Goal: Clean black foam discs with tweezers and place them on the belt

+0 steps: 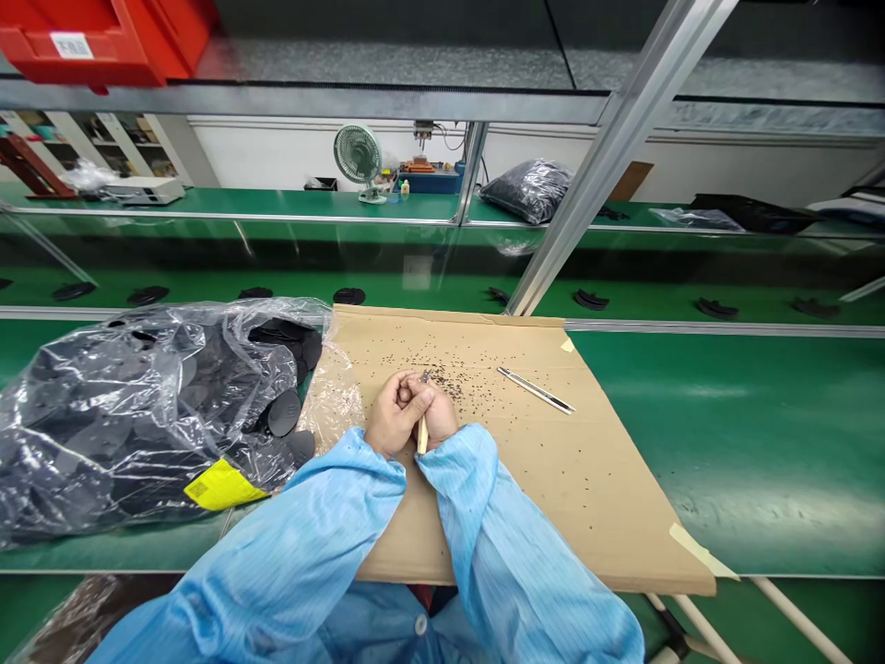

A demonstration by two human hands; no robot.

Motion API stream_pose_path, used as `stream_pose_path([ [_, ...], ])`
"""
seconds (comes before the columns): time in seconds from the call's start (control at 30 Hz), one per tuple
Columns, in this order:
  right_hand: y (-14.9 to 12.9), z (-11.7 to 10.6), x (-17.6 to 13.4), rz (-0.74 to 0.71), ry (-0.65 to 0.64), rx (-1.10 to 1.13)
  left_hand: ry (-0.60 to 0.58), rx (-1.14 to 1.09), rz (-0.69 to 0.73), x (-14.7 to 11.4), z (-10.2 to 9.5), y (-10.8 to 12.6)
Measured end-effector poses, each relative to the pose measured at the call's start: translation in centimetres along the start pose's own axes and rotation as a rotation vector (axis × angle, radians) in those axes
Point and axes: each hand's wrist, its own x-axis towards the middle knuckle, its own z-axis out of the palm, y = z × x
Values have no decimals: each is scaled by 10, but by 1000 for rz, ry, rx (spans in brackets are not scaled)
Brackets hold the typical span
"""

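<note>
My two hands meet over a brown cardboard sheet (553, 516). My right hand (440, 420) is closed around nippers (422, 436), whose cream handle points toward me and whose small metal tip shows above the fingers. My left hand (394, 415) is curled closed against the right one, its thumb lying across near the tool. Whatever its fingers pinch is hidden. Tiny black bits (460, 383) lie scattered on the cardboard just beyond my hands. To their right rests a slim utility knife (536, 390), lying at a slant.
At left, a large clear plastic bag (138, 415) holds many dark flat parts, some spilling at its mouth, with a yellow label (222, 485). Dark curved parts (348, 296) line the green strip behind. A metal post (615, 157) rises at right; a red bin (103, 41) sits above.
</note>
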Motion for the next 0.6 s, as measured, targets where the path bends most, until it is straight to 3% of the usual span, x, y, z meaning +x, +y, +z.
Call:
stream_pose_path([
  [0.6, 0, -1, 0, -4, -12, 26, 10, 54, 23, 1, -3, -5],
])
